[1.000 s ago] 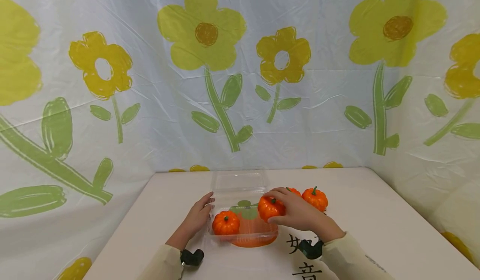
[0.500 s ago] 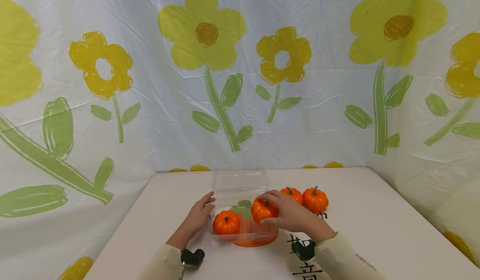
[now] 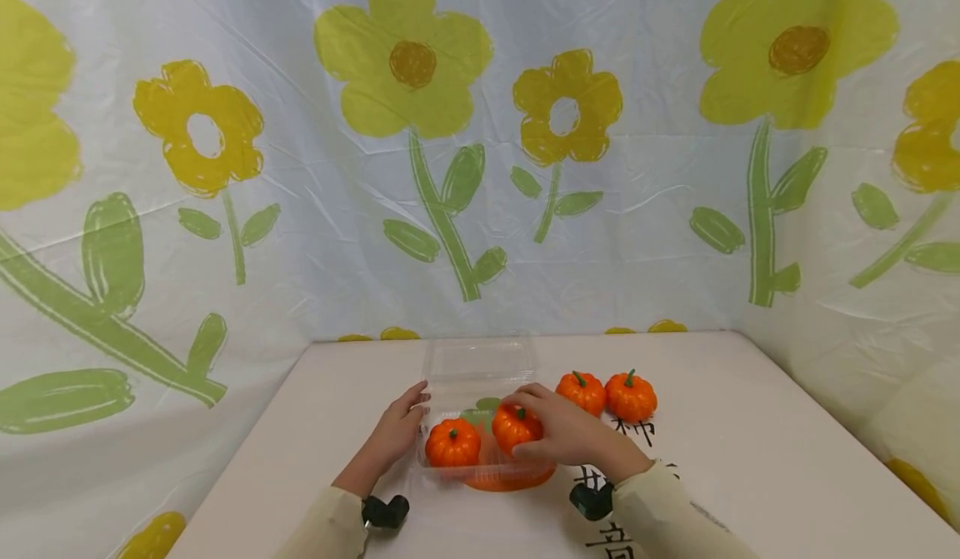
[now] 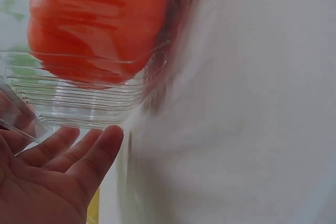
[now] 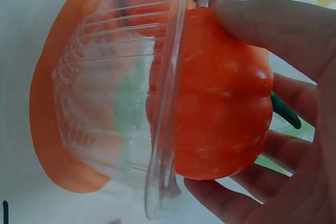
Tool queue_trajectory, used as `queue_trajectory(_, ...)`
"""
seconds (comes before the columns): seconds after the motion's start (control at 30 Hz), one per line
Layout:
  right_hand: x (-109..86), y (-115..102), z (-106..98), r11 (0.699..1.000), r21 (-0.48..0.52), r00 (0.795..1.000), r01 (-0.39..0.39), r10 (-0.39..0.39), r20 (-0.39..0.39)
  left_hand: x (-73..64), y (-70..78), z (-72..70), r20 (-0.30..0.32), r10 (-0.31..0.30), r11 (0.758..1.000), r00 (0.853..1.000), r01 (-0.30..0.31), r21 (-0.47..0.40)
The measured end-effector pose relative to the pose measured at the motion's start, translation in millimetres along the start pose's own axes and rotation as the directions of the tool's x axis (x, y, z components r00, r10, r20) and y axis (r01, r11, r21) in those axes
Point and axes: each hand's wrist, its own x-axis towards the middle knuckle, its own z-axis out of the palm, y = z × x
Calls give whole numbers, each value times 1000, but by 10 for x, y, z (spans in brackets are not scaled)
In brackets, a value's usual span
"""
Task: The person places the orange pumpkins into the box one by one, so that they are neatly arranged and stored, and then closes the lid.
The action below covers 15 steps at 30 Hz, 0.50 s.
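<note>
A clear plastic clamshell box [image 3: 487,467] lies on the table with its lid [image 3: 478,361] folded back. At its left end sits one small orange pumpkin [image 3: 453,444]. My right hand [image 3: 566,427] grips a second pumpkin [image 5: 220,93] by its sides, its lower part inside the box's rim in the right wrist view. Against the left side of the box rests my left hand [image 3: 393,427]. In the left wrist view the fingers [image 4: 97,156] are fairly straight and touch the ribbed wall.
Two more pumpkins, one nearer [image 3: 581,394] and one farther right [image 3: 631,397], stand right of the box. The white table [image 3: 750,459] bears printed black characters and an orange print under the box. A flowered curtain [image 3: 637,209] surrounds the table.
My right hand has moved left and down with its pumpkin, bringing it lower into the box, and the pumpkins behind it show more fully. My left hand stays in place.
</note>
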Motion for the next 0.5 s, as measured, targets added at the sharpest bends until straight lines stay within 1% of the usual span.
queue_trajectory(0.2, 62, 18, 41, 999, -47, 999, -15, 16, 27, -1, 17, 6, -9, -7, 1000, 1000, 7, 13)
queue_trajectory(0.5, 95, 28, 64, 997, -59, 997, -52, 55, 49, 13, 1, 9, 0, 0, 1000, 1000, 0, -1)
